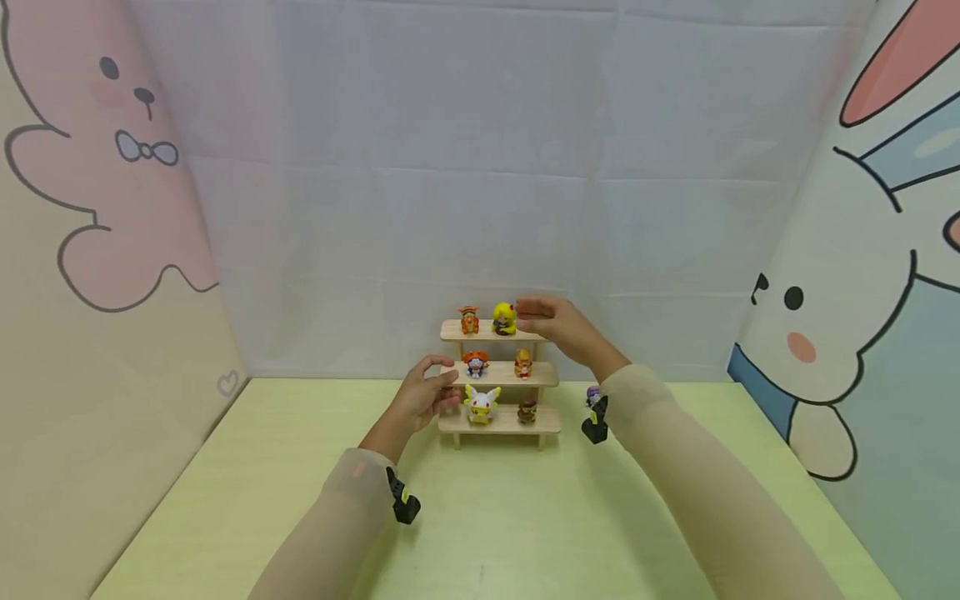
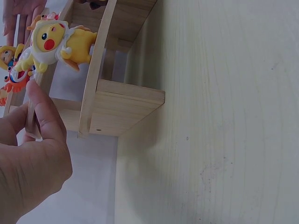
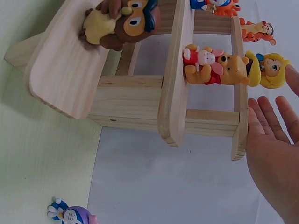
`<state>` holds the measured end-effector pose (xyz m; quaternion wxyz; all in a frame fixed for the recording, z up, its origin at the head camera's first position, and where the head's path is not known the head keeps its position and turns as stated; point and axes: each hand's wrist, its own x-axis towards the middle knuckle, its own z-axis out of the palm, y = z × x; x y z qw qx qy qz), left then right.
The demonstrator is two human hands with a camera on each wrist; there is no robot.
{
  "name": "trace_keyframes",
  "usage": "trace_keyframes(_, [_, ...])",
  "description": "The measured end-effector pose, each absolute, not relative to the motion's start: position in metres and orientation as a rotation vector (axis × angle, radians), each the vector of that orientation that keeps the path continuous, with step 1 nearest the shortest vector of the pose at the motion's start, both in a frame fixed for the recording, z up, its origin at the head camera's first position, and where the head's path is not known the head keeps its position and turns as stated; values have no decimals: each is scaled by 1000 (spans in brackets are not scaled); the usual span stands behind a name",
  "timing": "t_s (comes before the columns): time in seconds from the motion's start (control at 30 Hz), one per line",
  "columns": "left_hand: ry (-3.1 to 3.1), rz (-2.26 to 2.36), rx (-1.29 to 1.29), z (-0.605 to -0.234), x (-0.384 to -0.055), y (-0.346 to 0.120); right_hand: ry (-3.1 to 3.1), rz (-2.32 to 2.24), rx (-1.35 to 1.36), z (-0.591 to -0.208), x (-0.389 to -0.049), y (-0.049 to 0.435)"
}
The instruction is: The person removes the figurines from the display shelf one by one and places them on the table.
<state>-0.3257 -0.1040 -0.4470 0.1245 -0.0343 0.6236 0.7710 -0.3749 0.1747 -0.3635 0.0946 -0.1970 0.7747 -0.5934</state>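
A three-tier wooden display shelf [image 1: 498, 421] stands against the back wall with small figurines on each tier. My left hand [image 2: 42, 154] pinches the left end of the middle board, beside a figurine in an orange crab hat [image 1: 475, 363]. At the right end of the top board, my right hand [image 1: 558, 325] is held with fingers extended, close beside a yellow-haired figurine [image 3: 273, 70]. Below that hand, a bear figurine [image 3: 229, 69] sits on the middle board. An owl figurine [image 3: 124, 23] and a yellow figurine in a white outfit [image 2: 60, 44] occupy the bottom board.
A tiger figurine [image 1: 469, 320] sits on the top board's left side. Right of the shelf, a purple-and-blue figurine [image 3: 74, 214] lies on the pale yellow table [image 1: 480, 533]. White cloth [image 1: 480, 208] covers the back; cartoon-printed panels flank both sides.
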Motion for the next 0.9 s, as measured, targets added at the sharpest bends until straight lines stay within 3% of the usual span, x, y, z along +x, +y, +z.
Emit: trace_keyframes(0.9, [1796,2252,-90,-448,-326,-105,2330,-1736,-459,-359,-384,144])
